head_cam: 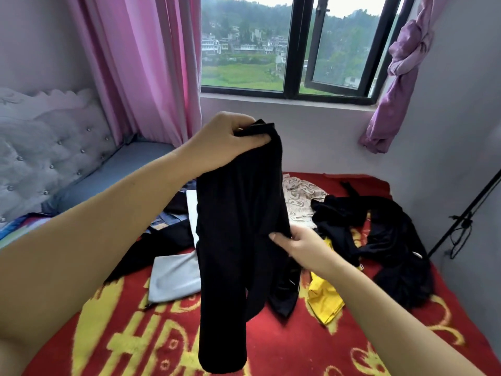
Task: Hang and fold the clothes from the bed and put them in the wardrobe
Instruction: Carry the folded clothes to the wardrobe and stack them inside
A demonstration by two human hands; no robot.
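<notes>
Where the window (295, 47) stands, clothes litter the red blanket (298, 346).

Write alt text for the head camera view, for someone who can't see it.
A person's left hand holds up a black garment by its top edge while the right hand pinches its side, above a red and yellow blanket strewn with black, yellow, grey and patterned clothes. Behind are pink curtains and a window.

So the long black knit garment (238, 240) hangs mid-frame over the red and yellow fleece blanket (271, 348). Left hand (225, 139) pinches its top, right hand (301, 245) grips its right edge lower down. Behind it, right: crumpled yellow cloth (324, 299), black clothes heap (385, 240). Left: pale grey folded fabric (173, 278).
</notes>
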